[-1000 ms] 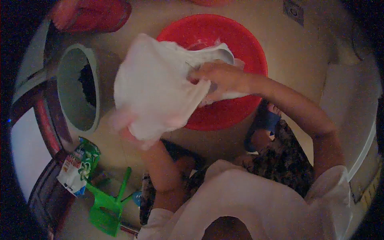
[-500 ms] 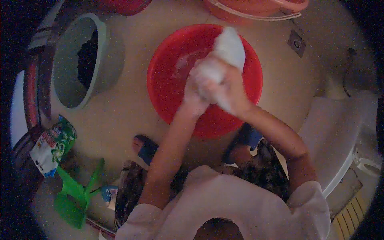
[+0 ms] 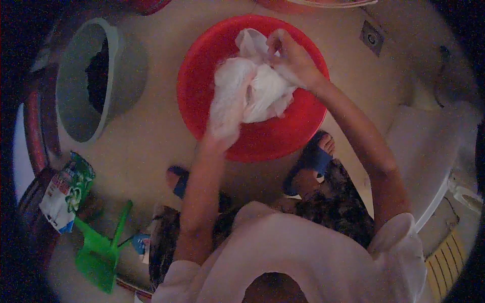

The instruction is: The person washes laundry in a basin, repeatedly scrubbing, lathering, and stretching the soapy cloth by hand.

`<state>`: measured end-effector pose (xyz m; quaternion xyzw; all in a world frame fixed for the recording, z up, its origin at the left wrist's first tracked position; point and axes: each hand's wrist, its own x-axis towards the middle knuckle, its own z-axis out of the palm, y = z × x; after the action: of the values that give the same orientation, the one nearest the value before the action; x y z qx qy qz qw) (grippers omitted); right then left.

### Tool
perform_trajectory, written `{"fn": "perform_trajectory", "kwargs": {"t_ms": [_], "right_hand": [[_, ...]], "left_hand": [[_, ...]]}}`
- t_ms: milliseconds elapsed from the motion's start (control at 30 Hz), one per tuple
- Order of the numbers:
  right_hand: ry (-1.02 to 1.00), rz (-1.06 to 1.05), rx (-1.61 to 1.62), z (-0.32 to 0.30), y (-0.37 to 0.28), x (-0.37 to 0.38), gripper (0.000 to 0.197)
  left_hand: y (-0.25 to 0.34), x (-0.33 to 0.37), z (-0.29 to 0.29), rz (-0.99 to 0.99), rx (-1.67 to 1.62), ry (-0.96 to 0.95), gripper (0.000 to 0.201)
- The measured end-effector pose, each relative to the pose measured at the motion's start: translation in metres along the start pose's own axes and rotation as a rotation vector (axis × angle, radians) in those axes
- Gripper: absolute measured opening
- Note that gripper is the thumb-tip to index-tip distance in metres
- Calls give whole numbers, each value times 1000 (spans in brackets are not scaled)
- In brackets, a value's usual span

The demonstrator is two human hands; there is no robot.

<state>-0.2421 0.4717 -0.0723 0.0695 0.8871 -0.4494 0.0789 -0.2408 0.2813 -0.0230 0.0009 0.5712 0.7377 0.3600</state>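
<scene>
Both hands over the red basin [image 3: 303, 131], on the floor. White cloth [image 3: 257, 91] bunched above basin's middle. Left hand [image 3: 225, 123] at basin's near side, grip clamped on the cloth's lower part, mostly wrapped in it. Right hand [image 3: 293, 60] at basin's far side, grip pinched on the upper edge. Grey bucket [image 3: 116, 70] left of basin, well apart. Green dustpan [image 3: 98, 252] and detergent bag [image 3: 65, 194] further near-left.

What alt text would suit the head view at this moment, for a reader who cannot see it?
Seen from above, a person's left hand and right hand grip a white cloth over a red basin on the floor. A grey bucket stands to the left, with a detergent packet and a green plastic stool nearer the person.
</scene>
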Motion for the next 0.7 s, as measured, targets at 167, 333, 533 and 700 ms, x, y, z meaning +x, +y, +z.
{"fn": "perform_trajectory", "kwargs": {"t_ms": [167,333,533,700], "right_hand": [[-294,-267,447,-16,-45,-29,51],[-507,-333,-134,-19,-61,-26,46],[-215,-148,486,-80,-69,-55,47],[-43,-453,1206,-142,-16,-78,64]], "left_hand": [[14,-10,-4,-171,109,-161,37],[17,-2,-24,-65,347,-256,34],[-3,8,-42,77,513,-363,31],[-43,27,-62,128,818,-235,30]]}}
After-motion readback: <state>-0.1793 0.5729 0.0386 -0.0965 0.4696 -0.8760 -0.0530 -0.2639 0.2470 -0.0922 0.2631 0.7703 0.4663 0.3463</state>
